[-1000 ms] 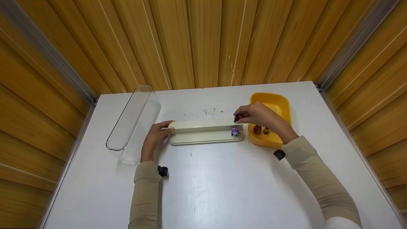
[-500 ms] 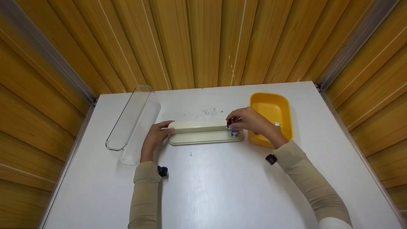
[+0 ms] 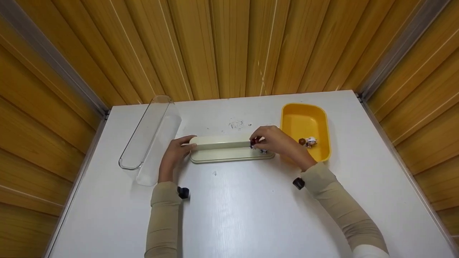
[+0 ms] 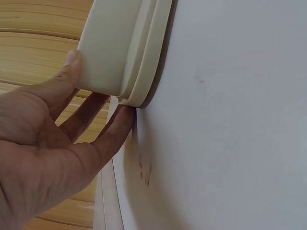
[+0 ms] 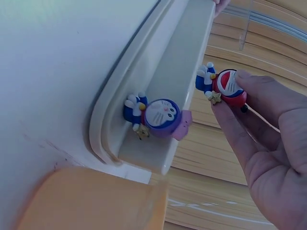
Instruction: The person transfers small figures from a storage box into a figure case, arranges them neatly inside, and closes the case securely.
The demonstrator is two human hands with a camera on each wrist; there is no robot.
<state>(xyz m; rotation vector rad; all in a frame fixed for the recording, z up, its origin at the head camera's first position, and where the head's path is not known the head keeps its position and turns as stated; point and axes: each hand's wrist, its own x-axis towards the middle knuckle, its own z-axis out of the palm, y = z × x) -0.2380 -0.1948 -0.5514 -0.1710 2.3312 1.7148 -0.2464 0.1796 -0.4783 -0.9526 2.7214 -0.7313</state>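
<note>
A cream two-step display base (image 3: 222, 154) lies lengthwise on the white table. My left hand (image 3: 175, 154) grips its left end; in the left wrist view the thumb (image 4: 72, 64) presses one side and the fingers reach round behind. Over the right part of the base, my right hand (image 3: 278, 141) pinches a small Doraemon figurine with a red top (image 5: 223, 86) between thumb and fingertips. On the lower step at the right end stands a purple Doraemon figurine with a pink bow (image 5: 160, 117), partly covered by the right hand in the head view.
To the right, a yellow plastic tub (image 3: 304, 122) holds small figurines, a white one (image 3: 310, 142) among them; my right forearm crosses its front corner. A long clear plastic cover (image 3: 145, 139) lies at the left. Wood-patterned panels (image 3: 229, 50) stand behind the table.
My right hand has moved left from the tub's edge and lower over the base, carrying the red-topped figurine. More of the tub's inside now shows. The left hand and base have stayed put.
</note>
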